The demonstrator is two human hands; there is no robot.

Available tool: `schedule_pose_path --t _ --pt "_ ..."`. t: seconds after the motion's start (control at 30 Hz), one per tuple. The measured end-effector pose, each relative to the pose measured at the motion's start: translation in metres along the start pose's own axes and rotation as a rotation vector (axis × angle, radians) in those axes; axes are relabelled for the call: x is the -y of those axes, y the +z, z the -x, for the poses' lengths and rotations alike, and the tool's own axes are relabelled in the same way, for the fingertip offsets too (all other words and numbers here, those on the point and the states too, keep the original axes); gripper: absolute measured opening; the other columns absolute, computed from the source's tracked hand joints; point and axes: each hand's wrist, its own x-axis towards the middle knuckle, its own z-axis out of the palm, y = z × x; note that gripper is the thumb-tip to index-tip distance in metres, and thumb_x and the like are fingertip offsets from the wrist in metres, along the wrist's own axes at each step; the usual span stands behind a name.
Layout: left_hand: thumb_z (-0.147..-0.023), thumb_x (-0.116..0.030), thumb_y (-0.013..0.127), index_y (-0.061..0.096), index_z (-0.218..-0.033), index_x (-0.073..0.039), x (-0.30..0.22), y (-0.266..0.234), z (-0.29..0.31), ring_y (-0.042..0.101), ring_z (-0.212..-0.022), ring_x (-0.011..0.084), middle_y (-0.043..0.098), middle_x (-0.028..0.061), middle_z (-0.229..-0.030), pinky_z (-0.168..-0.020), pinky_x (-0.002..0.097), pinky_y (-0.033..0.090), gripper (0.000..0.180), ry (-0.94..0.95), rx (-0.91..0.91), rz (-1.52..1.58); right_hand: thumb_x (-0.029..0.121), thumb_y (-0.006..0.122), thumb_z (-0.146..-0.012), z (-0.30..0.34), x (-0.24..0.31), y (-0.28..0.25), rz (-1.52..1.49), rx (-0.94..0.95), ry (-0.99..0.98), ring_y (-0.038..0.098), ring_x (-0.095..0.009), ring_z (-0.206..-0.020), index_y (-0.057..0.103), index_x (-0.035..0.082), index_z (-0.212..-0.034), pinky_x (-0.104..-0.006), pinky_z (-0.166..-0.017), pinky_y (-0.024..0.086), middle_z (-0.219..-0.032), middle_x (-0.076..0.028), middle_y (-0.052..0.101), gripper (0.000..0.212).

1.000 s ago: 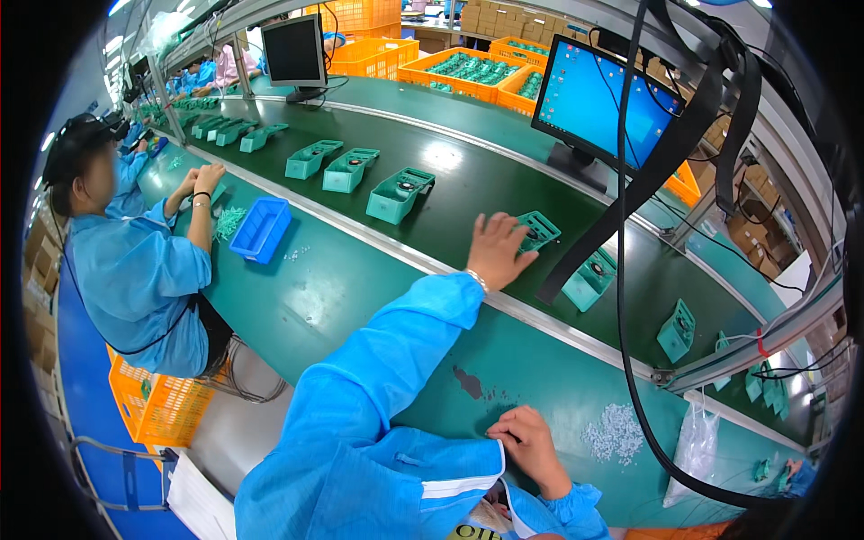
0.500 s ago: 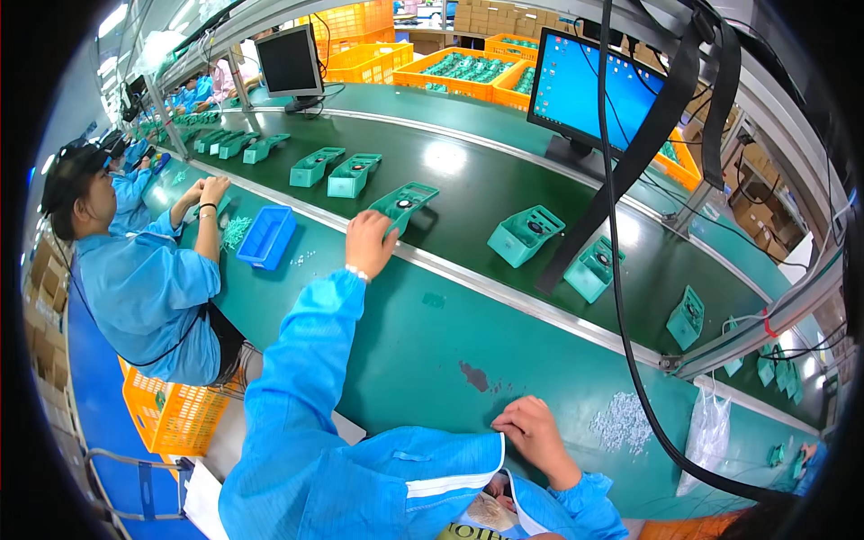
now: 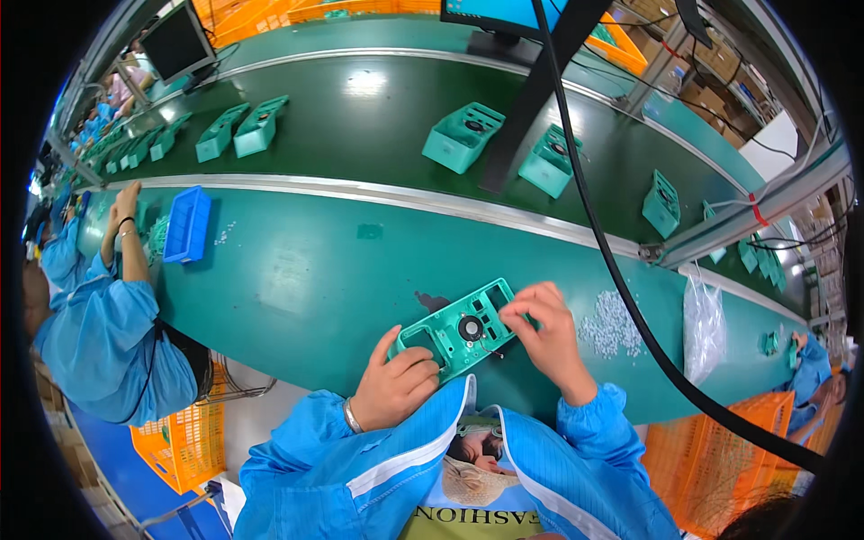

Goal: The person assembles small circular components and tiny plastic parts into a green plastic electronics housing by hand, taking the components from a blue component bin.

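A green plastic housing lies slantwise on the near part of the green workbench, open side up. A round black speaker-like part and a thin wire show inside it. My left hand grips its lower left end, thumb on the outer side and fingers over the rim. At its right end is my right hand, thumb and fingertips pinched together over the edge; whatever is between them is too small to make out. Just right of that hand lies a pile of small pale pieces.
Beyond a metal rail, a dark green conveyor carries several similar housings. A blue bin stands at left beside a co-worker's arms. A black cable hangs across the right side, near a clear plastic bag.
My left hand has brought a housing from the conveyor down to the bench in front of me. My right hand has moved up to its right end. The view has tilted down and turned right.
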Motion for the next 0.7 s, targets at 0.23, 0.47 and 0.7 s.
schedule_pose_path --t 0.23,0.47,0.7 --pt "-0.084 -0.019 0.068 0.066 -0.086 -0.016 0.001 0.003 -0.006 0.062 -0.108 0.0152 0.062 -0.0025 -0.098 -0.116 0.062 0.036 0.004 0.072 0.056 -0.012 0.007 0.08 -0.079 -0.012 -0.004 0.013 0.245 -0.054 -0.085 0.061 -0.027 -0.091 0.075 0.006 -0.085 -0.0398 -0.083 0.047 -0.084 -0.005 0.062 0.008" --pt "-0.083 -0.019 0.069 0.065 -0.085 -0.016 0.001 0.003 -0.006 0.061 -0.105 0.0151 0.06 -0.0025 -0.094 -0.114 0.0606 0.039 0.005 0.082 0.04 -0.021 0.011 0.081 -0.077 -0.01 -0.01 0.025 0.351 -0.091 -0.159 0.061 -0.023 -0.089 0.075 0.011 -0.081 -0.042 -0.09 0.042 -0.081 -0.001 0.061 0.007" --pt "-0.082 -0.018 0.069 0.065 -0.083 -0.015 0.002 0.003 -0.007 0.061 -0.102 0.0156 0.058 -0.0015 -0.091 -0.112 0.0605 0.041 0.005 0.085 0.014 -0.013 0.009 0.078 -0.075 -0.013 0.002 0.028 0.449 -0.083 -0.219 0.061 -0.023 -0.092 0.073 0.011 -0.083 -0.0447 -0.095 0.042 -0.084 -0.001 0.061 0.009"
